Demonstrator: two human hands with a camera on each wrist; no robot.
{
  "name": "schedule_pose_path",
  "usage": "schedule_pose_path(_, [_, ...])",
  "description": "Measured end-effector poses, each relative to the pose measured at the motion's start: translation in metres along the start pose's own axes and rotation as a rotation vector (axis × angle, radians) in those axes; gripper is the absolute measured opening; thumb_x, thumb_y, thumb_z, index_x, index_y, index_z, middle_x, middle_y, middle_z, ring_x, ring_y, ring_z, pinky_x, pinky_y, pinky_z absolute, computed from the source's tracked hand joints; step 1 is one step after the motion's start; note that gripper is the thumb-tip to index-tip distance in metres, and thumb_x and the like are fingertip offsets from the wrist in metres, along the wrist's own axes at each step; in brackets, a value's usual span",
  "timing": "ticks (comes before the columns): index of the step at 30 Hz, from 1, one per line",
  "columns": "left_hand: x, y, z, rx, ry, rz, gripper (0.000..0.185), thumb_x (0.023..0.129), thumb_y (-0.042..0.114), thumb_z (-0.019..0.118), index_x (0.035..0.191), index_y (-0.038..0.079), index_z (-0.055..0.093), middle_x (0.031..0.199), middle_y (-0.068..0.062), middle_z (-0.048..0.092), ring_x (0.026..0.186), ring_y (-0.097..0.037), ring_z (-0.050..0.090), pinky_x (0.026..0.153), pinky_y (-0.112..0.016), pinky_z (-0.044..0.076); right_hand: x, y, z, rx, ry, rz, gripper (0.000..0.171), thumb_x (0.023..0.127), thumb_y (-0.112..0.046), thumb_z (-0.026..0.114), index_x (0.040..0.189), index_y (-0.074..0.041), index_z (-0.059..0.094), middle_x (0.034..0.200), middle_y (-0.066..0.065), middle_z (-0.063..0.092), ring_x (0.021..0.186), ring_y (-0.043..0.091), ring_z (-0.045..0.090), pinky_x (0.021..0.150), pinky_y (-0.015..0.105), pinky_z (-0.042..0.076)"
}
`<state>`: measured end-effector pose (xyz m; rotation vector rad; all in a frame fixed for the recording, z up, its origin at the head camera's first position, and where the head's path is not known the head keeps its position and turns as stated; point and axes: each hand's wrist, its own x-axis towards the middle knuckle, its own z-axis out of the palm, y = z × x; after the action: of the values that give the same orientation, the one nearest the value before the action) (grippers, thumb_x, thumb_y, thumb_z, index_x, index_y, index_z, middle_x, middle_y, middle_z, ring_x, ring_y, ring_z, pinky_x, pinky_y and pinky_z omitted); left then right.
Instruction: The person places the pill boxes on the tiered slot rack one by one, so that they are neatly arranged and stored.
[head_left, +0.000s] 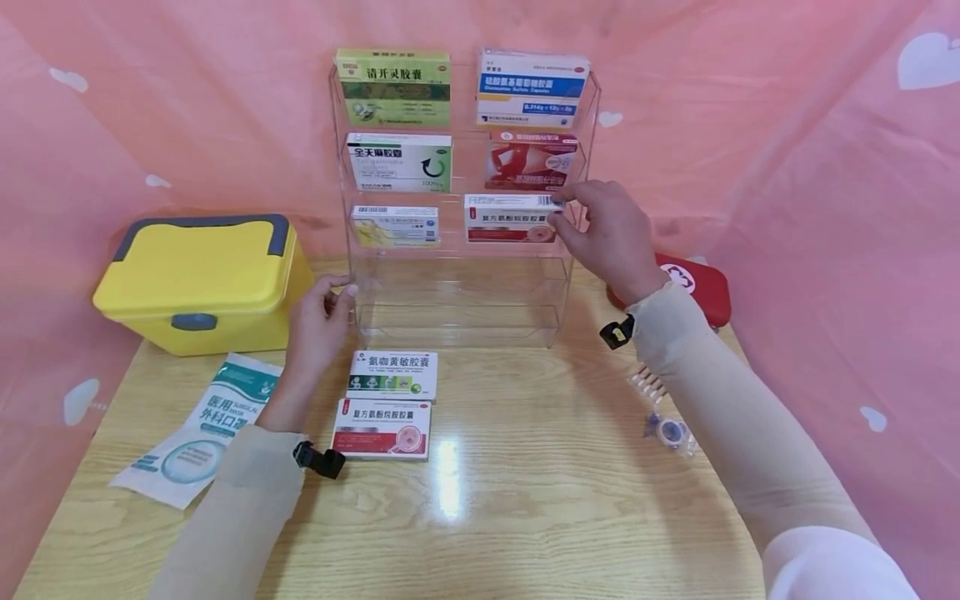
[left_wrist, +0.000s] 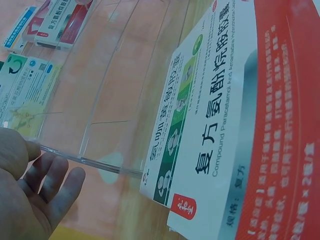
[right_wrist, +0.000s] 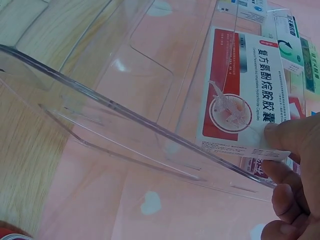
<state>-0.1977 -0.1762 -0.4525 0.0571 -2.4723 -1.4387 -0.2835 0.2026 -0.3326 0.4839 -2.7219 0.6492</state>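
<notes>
Head view. A clear rack is seen upright at the back of the table, with six boxes in its upper three tiers, two to a tier; the lower two tiers hold nothing. A red-and-white box sits in the third tier, right side, and is pinched at its right end by the right hand, thumb below and fingers above. The left hand is laid against the rack's lower left edge, fingers relaxed, nothing gripped. A green box and a red box lie flat on the table just in front of the rack, touching each other. A yellow case, lid closed, stands to the left; a mask pack lies in front of it. A red pouch is partly hidden behind the right wrist.

Left wrist view. Straight fingers are seen at the rack's edge. The two table boxes fill the right of the frame.

Right wrist view. The tier box is seen inside the clear pocket, its corner held between thumb and curled fingers.
</notes>
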Motion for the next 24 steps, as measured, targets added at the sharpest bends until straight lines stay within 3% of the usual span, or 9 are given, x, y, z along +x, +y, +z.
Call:
schedule_pose_path(9, [0.000,0.001,0.000,0.004,-0.009,-0.008,0.035,0.106,0.031,0.056,0.132,0.009,0.064,0.083,-0.012,0.057,0.069,-0.025,0.057,0.056,-0.027,0.050,-0.003,-0.005,-0.001,-0.037,0.048,-0.012,0.037,0.095,-0.029,0.073,0.129,-0.015,0.069,0.130,0.005,0.061,0.113,0.025,0.052,0.094,0.047,0.050])
schedule_pose_path(13, [0.000,0.000,0.000,0.004,-0.013,-0.012,0.036,0.106,0.031,0.056,0.133,0.009,0.064,0.084,-0.012,0.057,0.070,-0.025,0.058,0.057,-0.027,0.050,-0.008,-0.008,0.003,0.017,0.112,-0.072,0.034,0.096,-0.030,0.072,0.124,-0.011,0.070,0.121,0.006,0.058,0.104,0.023,0.054,0.084,0.041,0.051])
schedule_pose_path(16, [0.000,0.000,-0.001,0.013,-0.016,-0.017,0.036,0.106,0.032,0.055,0.133,0.009,0.064,0.083,-0.012,0.056,0.069,-0.025,0.057,0.056,-0.027,0.049,-0.020,-0.015,0.012,0.092,0.104,-0.157,0.028,0.096,-0.027,0.073,0.117,-0.008,0.072,0.117,0.005,0.061,0.094,0.022,0.055,0.075,0.037,0.049])
schedule_pose_path(19, [0.000,0.000,-0.002,0.025,-0.024,-0.021,0.037,0.106,0.034,0.055,0.133,0.010,0.064,0.083,-0.012,0.055,0.069,-0.026,0.056,0.055,-0.028,0.048,-0.041,-0.025,0.032,0.153,0.014,-0.220,0.025,0.096,-0.024,0.073,0.113,-0.006,0.072,0.117,0.006,0.063,0.087,0.021,0.057,0.071,0.036,0.049])
schedule_pose_path(24, [0.002,0.002,-0.003,0.033,-0.050,-0.028,0.039,0.106,0.035,0.054,0.135,0.010,0.062,0.084,-0.012,0.054,0.071,-0.026,0.056,0.055,-0.028,0.047,-0.092,-0.046,0.083,0.160,-0.265,-0.269,0.027,0.096,-0.029,0.072,0.117,-0.012,0.072,0.113,-0.002,0.065,0.086,0.014,0.060,0.070,0.032,0.053])
